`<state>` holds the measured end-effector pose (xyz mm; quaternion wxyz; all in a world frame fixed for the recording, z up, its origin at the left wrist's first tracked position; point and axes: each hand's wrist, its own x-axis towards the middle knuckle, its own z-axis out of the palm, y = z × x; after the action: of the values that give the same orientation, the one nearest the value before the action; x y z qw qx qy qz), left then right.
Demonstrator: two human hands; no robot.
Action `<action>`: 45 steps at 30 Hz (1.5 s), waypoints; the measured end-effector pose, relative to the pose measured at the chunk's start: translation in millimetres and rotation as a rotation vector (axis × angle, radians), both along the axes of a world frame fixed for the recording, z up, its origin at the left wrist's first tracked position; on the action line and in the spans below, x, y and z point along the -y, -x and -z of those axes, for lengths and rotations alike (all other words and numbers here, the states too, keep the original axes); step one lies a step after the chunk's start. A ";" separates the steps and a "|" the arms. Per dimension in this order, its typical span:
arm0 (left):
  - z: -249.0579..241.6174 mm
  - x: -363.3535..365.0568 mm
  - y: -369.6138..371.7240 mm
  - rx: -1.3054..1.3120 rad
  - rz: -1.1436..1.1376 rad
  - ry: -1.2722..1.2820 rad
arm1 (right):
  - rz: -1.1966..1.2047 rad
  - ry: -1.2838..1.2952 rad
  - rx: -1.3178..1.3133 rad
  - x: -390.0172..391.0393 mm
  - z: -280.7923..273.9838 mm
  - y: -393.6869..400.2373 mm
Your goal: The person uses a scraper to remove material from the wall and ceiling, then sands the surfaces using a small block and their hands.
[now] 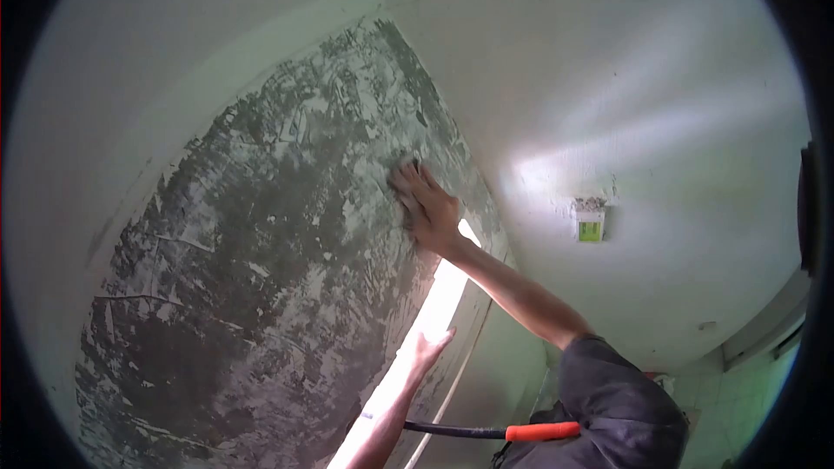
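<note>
My right hand (427, 208) lies against the rough, patchy grey wall (287, 208), its fingers stretched out and slightly apart; nothing shows under the palm. Lower down, my left hand (423, 349) is wrapped round a long, glowing white light bar (445, 295), with the thumb on its right side. Glare washes out part of that hand and forearm. The bar slants along the wall from the bottom up to just below my right wrist. Whitish patches and scrape marks cover the grey surface.
A black rod or hose with an orange grip (543, 431) crosses low beside my dark sleeve (612, 391). A pale cord (452, 391) runs near the wall's edge. On the white surface at right sits a small box with a green label (591, 227).
</note>
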<state>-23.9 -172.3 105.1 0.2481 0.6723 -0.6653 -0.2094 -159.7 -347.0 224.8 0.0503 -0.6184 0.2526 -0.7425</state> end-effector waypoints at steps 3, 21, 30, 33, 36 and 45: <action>37.2 5.3 -17.2 -0.040 -0.019 0.023 | -0.024 -0.149 -0.055 27.1 -14.8 32.6; 67.6 18.8 -33.4 -0.086 -0.040 0.004 | 0.182 0.172 -0.253 49.8 -32.0 34.6; 43.5 9.4 -22.2 -0.081 -0.012 -0.002 | -0.045 -0.174 -0.072 44.1 -35.1 49.3; 21.4 -1.4 -8.1 -0.045 -0.057 -0.094 | -0.078 -0.347 0.108 43.8 -63.2 37.2; 21.9 3.2 -7.1 -0.082 -0.030 0.007 | 0.035 0.078 0.007 7.0 -30.8 11.8; 36.9 5.0 -16.9 -0.124 -0.037 -0.009 | 0.094 0.039 0.165 26.6 -41.0 -2.2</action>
<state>-7.1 -177.2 68.2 0.2895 0.6712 -0.6353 -0.2492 -157.5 -373.7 265.8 0.0238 -0.5434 0.2619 -0.7973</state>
